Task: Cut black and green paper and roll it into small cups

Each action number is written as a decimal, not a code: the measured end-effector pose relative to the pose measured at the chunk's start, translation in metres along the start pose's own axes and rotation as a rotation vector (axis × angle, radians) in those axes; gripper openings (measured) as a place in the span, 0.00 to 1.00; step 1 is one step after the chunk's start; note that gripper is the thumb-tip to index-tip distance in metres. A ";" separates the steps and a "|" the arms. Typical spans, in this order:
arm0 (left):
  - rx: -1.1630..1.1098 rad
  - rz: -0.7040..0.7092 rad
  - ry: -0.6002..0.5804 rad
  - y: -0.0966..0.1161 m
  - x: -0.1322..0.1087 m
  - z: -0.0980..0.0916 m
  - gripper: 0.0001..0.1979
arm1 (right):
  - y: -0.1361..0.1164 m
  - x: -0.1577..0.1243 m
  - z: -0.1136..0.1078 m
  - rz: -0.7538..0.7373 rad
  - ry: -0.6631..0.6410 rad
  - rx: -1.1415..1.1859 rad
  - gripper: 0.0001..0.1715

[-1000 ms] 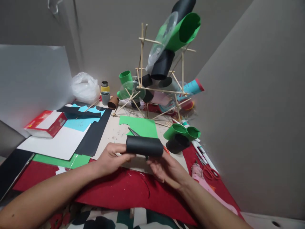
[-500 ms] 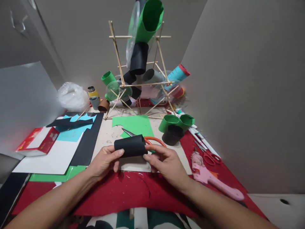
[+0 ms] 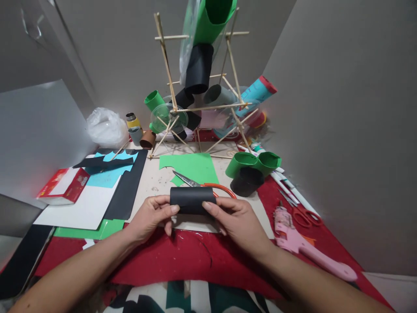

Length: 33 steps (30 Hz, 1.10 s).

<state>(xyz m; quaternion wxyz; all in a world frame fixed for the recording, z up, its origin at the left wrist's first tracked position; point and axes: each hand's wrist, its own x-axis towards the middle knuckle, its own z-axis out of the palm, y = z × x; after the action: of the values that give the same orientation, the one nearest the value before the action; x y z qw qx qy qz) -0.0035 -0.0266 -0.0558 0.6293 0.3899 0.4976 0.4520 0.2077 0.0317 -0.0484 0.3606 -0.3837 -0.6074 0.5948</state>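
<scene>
Between my two hands is a black paper tube (image 3: pixel 192 200), held level above the cream board (image 3: pixel 146 198). My left hand (image 3: pixel 156 213) pinches its left end, thumb in front and fingers behind. At the other end, my right hand (image 3: pixel 233 215) grips with the thumb on the front and the index finger at the opening. Just behind the tube lie orange-handled scissors (image 3: pixel 224 188), partly covered by it, with their blades over a cut sheet of green paper (image 3: pixel 195 167). Two green paper tubes (image 3: pixel 241 163) and a black one (image 3: pixel 246 181) stand clustered to the right.
A wooden stick frame (image 3: pixel 208 108) carrying paper tubes and clear plastic discs rises at the back. On the right lie a pink glue gun (image 3: pixel 299 241) and red-handled scissors (image 3: pixel 306 217). A red box (image 3: pixel 63 186), paper sheets and a white plastic bag (image 3: pixel 106 126) are on the left.
The black tube has turned level, and my right thumb has moved inward onto its front. The whole scene has shifted slightly right and up in view.
</scene>
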 end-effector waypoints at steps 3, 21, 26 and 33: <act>-0.011 0.011 0.023 -0.001 0.001 -0.001 0.18 | 0.003 0.001 -0.002 0.064 -0.007 0.031 0.24; 0.012 0.010 0.047 -0.002 0.001 0.000 0.13 | 0.006 0.010 -0.007 0.134 0.026 0.296 0.23; 0.022 0.002 0.045 -0.001 0.001 0.002 0.14 | 0.009 0.011 -0.006 0.251 -0.013 0.440 0.19; 0.015 0.041 0.027 -0.003 0.000 0.003 0.16 | 0.005 0.016 -0.006 0.236 0.080 0.533 0.21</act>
<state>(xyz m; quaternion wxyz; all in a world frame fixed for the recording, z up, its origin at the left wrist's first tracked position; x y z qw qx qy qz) 0.0004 -0.0274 -0.0580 0.6103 0.3984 0.5015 0.4662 0.2064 0.0484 -0.0538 0.4008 -0.3665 -0.3663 0.7555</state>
